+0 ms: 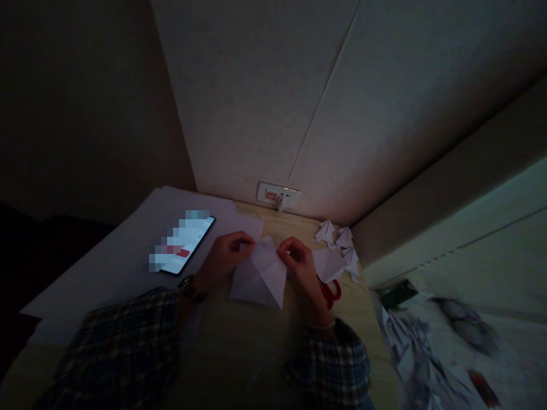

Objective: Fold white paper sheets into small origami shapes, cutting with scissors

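A white sheet of paper, partly folded into angled flaps, lies on the wooden table in dim light. My left hand pinches its upper left edge, fingers closed on the paper. My right hand pinches the upper right edge in the same way. Both forearms wear plaid sleeves, and a watch sits on my left wrist.
A lit phone rests on large white sheets at the left. Several folded paper shapes and red-handled scissors lie right of my hands. A wall socket sits behind. More paper scraps lie on bedding at the right.
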Motion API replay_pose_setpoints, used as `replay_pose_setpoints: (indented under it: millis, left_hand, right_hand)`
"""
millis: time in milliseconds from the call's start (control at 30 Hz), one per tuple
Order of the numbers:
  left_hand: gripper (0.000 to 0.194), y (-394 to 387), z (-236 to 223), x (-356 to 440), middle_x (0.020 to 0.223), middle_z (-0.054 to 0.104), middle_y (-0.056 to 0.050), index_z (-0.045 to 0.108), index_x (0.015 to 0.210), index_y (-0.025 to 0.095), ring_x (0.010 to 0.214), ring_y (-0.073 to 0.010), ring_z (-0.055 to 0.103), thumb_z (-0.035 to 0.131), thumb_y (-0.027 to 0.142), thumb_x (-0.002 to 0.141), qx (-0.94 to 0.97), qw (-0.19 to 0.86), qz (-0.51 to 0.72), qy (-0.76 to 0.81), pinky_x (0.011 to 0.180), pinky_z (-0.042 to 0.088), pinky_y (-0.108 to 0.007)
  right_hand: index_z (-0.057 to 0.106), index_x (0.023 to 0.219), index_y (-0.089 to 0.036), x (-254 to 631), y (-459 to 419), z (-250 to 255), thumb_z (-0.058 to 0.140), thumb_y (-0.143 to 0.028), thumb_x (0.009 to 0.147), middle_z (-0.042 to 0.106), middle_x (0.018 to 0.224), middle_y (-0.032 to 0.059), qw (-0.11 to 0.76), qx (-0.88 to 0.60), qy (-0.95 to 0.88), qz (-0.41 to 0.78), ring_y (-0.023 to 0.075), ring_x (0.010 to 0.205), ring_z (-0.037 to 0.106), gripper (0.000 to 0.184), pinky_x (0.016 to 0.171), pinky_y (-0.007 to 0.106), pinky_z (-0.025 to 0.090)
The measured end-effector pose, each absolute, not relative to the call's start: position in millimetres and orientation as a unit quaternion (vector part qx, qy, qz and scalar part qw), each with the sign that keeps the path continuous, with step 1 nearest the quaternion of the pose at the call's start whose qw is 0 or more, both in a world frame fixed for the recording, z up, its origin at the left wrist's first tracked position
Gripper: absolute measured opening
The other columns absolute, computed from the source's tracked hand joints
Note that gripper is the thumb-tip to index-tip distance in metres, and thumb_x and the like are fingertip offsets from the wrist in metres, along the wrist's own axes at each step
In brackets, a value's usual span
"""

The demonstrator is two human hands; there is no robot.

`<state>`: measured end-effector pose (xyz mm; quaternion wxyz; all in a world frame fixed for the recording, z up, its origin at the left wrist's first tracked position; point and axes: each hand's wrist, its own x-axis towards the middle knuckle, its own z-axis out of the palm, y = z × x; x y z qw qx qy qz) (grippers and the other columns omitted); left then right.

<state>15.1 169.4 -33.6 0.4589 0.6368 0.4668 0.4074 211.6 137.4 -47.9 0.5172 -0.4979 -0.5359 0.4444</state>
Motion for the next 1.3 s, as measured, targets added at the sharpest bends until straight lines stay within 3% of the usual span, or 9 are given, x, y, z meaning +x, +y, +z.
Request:
replay_pose_setpoints:
  millis: [200,367,533,833,1300]
  left_hand:
    - [0.011,163.0,-30.1,21.7,0.073,0.073,-0.002,0.068,0.068,0.018,0.075,-0.0205,0.066,0.063,0.028,0.069,0.659,0.44,0.403,0.458,0.077,0.051,-0.03]
    - [0.013,166.8,-32.4,18.3,0.07,0.071,-0.002,0.067,0.068,0.018,0.07,-0.0197,0.065,0.063,0.029,0.069,0.654,0.439,0.398,0.471,0.068,0.051,-0.029]
    - [0.017,171.9,-33.5,11.4,0.07,0.07,-0.002,0.064,0.069,0.018,0.067,-0.0189,0.066,0.067,0.035,0.068,0.578,0.508,0.44,0.463,0.064,0.053,-0.029]
    - [0.03,167.3,-23.5,7.5,0.109,0.074,-0.009,0.068,0.101,0.019,0.09,-0.022,0.07,0.065,0.037,0.077,0.564,0.544,0.46,0.418,0.072,0.057,-0.03]
    - [0.035,166.0,-23.5,11.7,0.104,0.075,-0.006,0.07,0.105,0.019,0.091,-0.0211,0.068,0.066,0.031,0.072,0.592,0.572,0.415,0.388,0.074,0.054,-0.029]
  right_hand:
    - [0.06,0.073,-0.021,197.2,134.4,-43.0,0.064,-0.027,0.078,0.056,0.071,-0.0032,0.489,-0.482,-0.575,0.444,0.0142,0.066,0.049,0.009,0.063,0.026,0.036]
    - [0.058,0.071,-0.021,206.3,135.7,-43.9,0.066,-0.027,0.075,0.054,0.069,-0.0034,0.511,-0.492,-0.541,0.452,0.0137,0.064,0.047,0.011,0.06,0.025,0.035]
    - [0.057,0.069,-0.021,221.6,137.5,-41.0,0.068,-0.03,0.071,0.051,0.066,-0.0033,0.564,-0.511,-0.486,0.43,0.0131,0.06,0.043,0.015,0.054,0.024,0.031]
    - [0.054,0.068,-0.021,225.0,139.4,-39.8,0.067,-0.03,0.069,0.047,0.064,-0.004,0.585,-0.515,-0.436,0.45,0.0127,0.058,0.04,0.016,0.052,0.025,0.028]
    - [0.054,0.067,-0.021,221.3,141.5,-43.1,0.067,-0.03,0.067,0.048,0.064,-0.0041,0.579,-0.5,-0.421,0.488,0.0127,0.058,0.042,0.016,0.055,0.025,0.032]
